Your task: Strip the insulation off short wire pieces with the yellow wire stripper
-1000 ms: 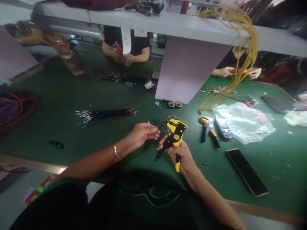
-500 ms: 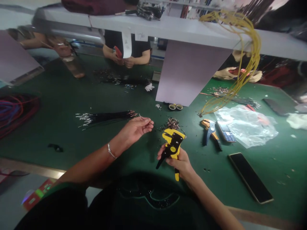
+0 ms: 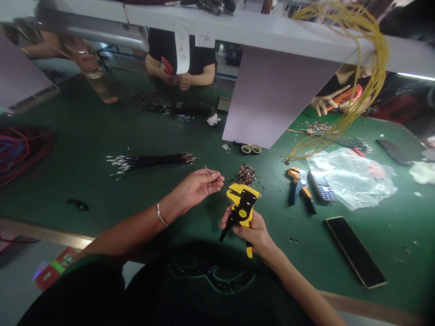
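My left hand [image 3: 199, 185] is closed in a pinch on a thin wire, of which only short ends show at the fingertips. In my right hand [image 3: 256, 231] is a yellow and black wire stripper [image 3: 243, 206], its jaws pointing up and left toward my left fingertips, just apart from them. My right fingers wrap round its handles. Behind the stripper lies a pile of small cut wire bits [image 3: 246, 174]. To the left of my left hand a bundle of black wires [image 3: 154, 160] rests on the green table [image 3: 102, 194], with silvery ends left and coppery ends right.
On the right are an orange and blue hand tool [image 3: 301, 188], a keypad phone [image 3: 322, 185], a clear plastic bag [image 3: 356, 181] and a black smartphone [image 3: 355, 251]. Tape rolls [image 3: 250, 149] sit by a white panel [image 3: 268, 99]. Yellow wires [image 3: 377, 68] hang from the shelf. Co-workers handle red tools opposite.
My left hand has moved a little right, away from the black bundle and closer to the stripper. The view has shifted slightly. At right, a co-worker's red tool is now held higher.
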A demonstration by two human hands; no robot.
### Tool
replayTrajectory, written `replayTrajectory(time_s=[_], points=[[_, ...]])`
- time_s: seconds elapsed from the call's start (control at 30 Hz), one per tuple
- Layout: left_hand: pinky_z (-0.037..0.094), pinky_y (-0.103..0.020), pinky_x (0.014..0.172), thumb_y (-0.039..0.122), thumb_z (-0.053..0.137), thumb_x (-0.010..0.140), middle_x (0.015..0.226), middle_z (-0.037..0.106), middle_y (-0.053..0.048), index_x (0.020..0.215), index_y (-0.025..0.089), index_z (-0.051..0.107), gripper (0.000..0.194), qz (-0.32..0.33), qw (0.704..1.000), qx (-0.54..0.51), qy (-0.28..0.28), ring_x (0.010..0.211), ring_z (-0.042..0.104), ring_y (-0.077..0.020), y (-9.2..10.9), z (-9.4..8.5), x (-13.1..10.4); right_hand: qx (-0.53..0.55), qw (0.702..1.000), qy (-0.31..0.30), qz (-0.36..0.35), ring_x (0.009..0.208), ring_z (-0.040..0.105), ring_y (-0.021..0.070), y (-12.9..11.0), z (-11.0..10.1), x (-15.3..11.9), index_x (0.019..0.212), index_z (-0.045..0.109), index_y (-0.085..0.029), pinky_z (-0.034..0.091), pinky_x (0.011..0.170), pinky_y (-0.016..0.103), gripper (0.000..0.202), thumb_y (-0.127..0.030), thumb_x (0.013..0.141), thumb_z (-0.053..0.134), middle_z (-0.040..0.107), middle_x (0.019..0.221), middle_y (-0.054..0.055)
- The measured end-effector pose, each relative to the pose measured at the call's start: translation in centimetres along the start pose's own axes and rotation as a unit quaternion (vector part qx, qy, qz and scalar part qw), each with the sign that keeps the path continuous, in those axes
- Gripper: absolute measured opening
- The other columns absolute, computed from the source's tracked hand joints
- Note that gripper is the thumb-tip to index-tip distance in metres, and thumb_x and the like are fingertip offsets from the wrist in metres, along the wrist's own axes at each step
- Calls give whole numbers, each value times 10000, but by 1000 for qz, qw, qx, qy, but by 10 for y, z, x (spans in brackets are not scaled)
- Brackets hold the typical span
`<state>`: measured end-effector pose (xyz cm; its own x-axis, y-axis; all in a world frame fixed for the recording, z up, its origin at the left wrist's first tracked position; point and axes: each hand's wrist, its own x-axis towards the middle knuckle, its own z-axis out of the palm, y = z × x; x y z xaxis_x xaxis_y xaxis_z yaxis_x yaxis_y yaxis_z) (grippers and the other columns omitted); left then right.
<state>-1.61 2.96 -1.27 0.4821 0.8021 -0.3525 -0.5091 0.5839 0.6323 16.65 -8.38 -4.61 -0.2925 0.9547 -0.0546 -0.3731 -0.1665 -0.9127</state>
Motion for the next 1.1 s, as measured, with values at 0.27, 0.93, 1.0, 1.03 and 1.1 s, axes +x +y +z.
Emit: replayTrajectory(time_s=[0.27, 0.93, 1.0, 1.03, 1.1], points=[[553, -224, 655, 66, 655, 792, 779, 711, -86, 783, 67, 694, 41, -3, 1000, 2, -12, 672, 676, -123, -3, -2, 0, -42, 999, 11, -24, 760, 652, 208, 2, 2, 0, 1038, 575, -182, 531, 765, 402, 345, -152, 707, 669, 684, 853, 45], [510, -240, 650, 133, 680, 800, 787, 696, -79, 821, 89, 683, 49, 0, 999, 39, -35, 640, 651, -110, -4, -6, 1, -136, 990, -36, 11, 927, 637, 241, 7, -6, 4, 1011, 620, -210, 471, 900, 428, 366, -118, 657, 640, 701, 976, 63], [508, -243, 657, 127, 678, 803, 788, 695, -80, 821, 90, 682, 42, 0, 999, 35, -36, 643, 650, -110, -4, -6, 0, -116, 992, -46, 18, 932, 634, 244, 8, -9, 5, 1045, 609, -215, 462, 898, 431, 410, -142, 646, 669, 706, 981, 60], [507, -243, 656, 118, 672, 806, 786, 695, -81, 820, 89, 679, 34, -2, 999, 34, -35, 642, 650, -111, -4, -6, 0, -110, 992, -51, 22, 935, 633, 244, 9, -10, 6, 1061, 605, -215, 458, 900, 431, 429, -160, 644, 684, 708, 983, 60], [506, -241, 645, 97, 654, 814, 779, 695, -82, 816, 86, 673, 22, -5, 999, 32, -25, 634, 650, -111, -4, -4, 0, -104, 992, -57, 30, 937, 632, 243, 10, -14, 7, 1083, 600, -212, 454, 901, 427, 451, -189, 646, 707, 711, 980, 62]])
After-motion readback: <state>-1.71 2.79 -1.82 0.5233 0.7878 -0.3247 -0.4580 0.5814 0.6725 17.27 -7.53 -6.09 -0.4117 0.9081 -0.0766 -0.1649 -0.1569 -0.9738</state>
